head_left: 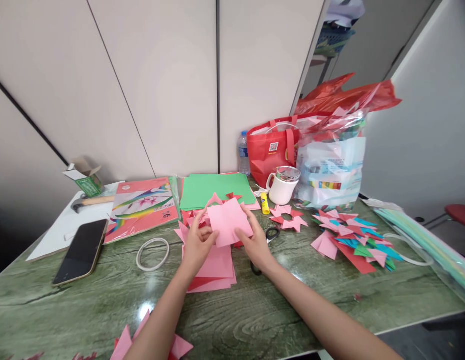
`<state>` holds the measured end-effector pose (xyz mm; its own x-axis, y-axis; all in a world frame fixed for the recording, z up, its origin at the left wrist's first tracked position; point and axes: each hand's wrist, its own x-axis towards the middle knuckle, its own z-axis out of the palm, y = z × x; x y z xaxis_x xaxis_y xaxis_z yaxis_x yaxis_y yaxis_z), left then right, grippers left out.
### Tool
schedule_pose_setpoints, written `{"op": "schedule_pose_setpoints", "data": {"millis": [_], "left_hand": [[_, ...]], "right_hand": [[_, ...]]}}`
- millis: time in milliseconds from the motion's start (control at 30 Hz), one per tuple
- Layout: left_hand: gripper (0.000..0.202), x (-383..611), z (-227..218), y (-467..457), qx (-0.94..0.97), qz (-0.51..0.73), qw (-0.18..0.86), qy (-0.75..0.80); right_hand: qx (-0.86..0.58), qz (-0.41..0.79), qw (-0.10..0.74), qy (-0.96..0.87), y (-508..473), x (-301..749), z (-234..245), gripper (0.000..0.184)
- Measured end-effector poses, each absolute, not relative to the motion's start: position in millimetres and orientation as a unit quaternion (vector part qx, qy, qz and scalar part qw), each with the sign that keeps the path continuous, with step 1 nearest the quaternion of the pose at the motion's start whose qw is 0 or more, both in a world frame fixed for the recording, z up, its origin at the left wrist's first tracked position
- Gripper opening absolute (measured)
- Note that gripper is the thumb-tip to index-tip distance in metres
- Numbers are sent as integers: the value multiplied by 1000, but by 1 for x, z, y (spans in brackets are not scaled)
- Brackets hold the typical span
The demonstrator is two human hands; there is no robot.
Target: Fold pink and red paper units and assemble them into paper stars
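From my end, the head camera shows a pink square of paper held at the far end of the pink stack, which I take as my landmark. The square covers part of the stack's far edge in this view; I judge it lifted clear, though how high I cannot tell.

My left hand has its fingers clamped on the square's left edge, thumb on the near corner. My right hand pinches the right edge, its thumb pressed on the face. Neither hand is nearer: the square lies directly between them, tilted slightly, its upper edge rising to the right. It looks close to equal-sided, so I can make out no clear long axis.

Right of the stack, scissors lie partly hidden behind my right hand. Beyond the stack and to its right stands a glue stick, with a folded paper ring just beside it. Left of the stack, a white hoop lies on the bench; green sheets lie beyond the stack.
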<state>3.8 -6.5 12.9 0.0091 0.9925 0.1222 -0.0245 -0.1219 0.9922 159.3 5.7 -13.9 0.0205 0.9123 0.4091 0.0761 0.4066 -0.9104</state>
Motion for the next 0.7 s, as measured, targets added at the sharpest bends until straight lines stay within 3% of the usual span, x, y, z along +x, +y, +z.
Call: {"op": "schedule_pose_setpoints", "data": {"millis": [67, 167, 367, 700], "left_hand": [[61, 3, 10, -6, 545, 528, 462, 459], [37, 0, 4, -3, 609, 491, 433, 447], [35, -4, -3, 1, 694, 446, 386, 413], [23, -7, 7, -1, 625, 456, 462, 434]], "right_hand": [[-416, 355, 601, -583, 8, 160, -16, 67], [-417, 336, 618, -576, 8, 161, -16, 69], [-420, 354, 566, -614, 8, 164, -15, 26], [-429, 385, 552, -602, 7, 165, -10, 27]]}}
